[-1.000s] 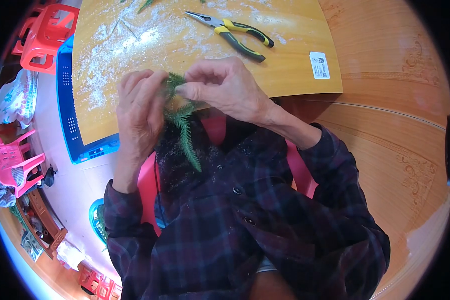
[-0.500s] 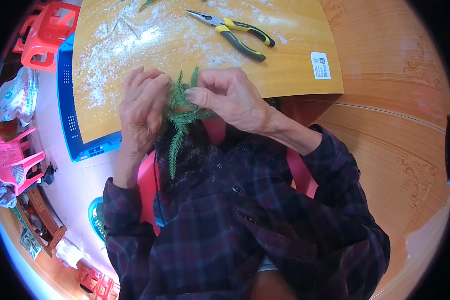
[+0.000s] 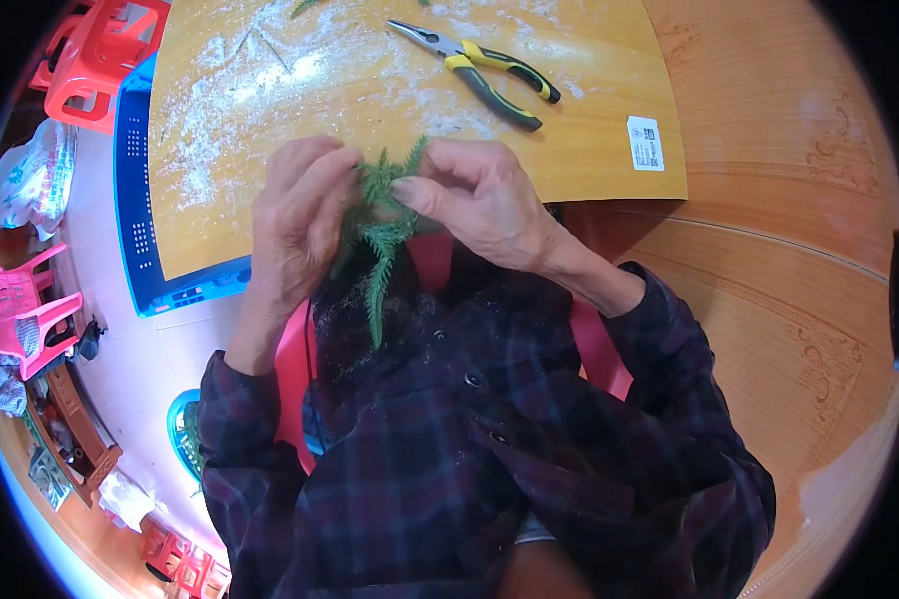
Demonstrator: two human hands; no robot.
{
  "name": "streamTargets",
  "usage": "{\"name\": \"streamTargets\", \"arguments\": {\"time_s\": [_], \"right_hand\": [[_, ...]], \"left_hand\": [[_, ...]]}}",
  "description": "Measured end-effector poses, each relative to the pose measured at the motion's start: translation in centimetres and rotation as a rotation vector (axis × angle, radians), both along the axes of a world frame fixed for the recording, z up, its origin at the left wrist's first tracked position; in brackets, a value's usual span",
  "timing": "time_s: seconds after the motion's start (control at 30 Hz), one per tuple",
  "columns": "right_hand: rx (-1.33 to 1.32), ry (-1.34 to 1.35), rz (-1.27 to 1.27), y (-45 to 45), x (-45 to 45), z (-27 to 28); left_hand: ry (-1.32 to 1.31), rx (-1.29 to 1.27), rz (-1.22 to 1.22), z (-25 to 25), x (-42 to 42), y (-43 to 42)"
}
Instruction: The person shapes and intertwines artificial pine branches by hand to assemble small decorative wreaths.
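The green sprig (image 3: 380,240) is held up in front of the lap, between the two hands. By the left hand (image 3: 295,215), it is pinched at its left side with bent fingers, but the very tips are partly hidden. By the right hand (image 3: 489,205), it is nipped on the other side, with the thumb laid over the front of it. Two small green tips are seen poking up between the hands, and one long tip is left hanging below them.

The sprig has been turned a bit — more of its top can be seen now than a second ago, and the long tip has been swung to hang almost straight down. It has not been put down or let go, so it seems to be worked while held in the air. What is done to it by the fingertips is too blurred to tell.

Past the right hand, the pliers (image 3: 456,58) are left lying on the table (image 3: 589,150), with their handles spread and touched by no hand. White bits (image 3: 195,185) are spread past the left hand. To the right of the right hand, a white label (image 3: 645,143) is stuck near the table's edge.
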State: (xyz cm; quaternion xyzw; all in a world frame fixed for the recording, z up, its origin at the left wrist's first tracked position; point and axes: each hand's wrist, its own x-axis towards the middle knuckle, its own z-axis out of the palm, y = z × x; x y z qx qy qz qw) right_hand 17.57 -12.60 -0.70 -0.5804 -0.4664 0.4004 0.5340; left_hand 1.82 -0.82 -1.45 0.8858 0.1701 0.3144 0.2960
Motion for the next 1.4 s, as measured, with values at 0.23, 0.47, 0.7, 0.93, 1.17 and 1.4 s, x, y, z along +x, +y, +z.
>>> {"name": "streamTargets", "arguments": {"time_s": [0.23,0.47,0.7,0.93,1.17,1.4], "right_hand": [[-0.034,-0.057,-0.022,0.1,-0.5,-0.3],[-0.051,-0.035,-0.003,-0.5,-0.9,0.1],[-0.047,-0.087,-0.035,-1.0,-1.0,1.4],[-0.053,-0.097,-0.016,-1.2,-0.9,2.1],[-0.065,0.044,-0.006,-0.9,-1.0,1.4],[0.081,0.179,-0.066,0.3,-0.4,-0.4]], "left_hand": [[0.083,0.374,-0.055,0.9,0.3,0.1],[0.06,0.297,-0.13,0.7,0.1,0.2],[0.012,0.161,-0.114,0.7,0.2,-0.4],[0.02,0.169,-0.097,1.1,0.1,-0.7],[0.041,-0.373,0.091,-0.3,-0.6,0.9],[0.036,-0.49,0.153,0.2,-1.1,0.8]]}}
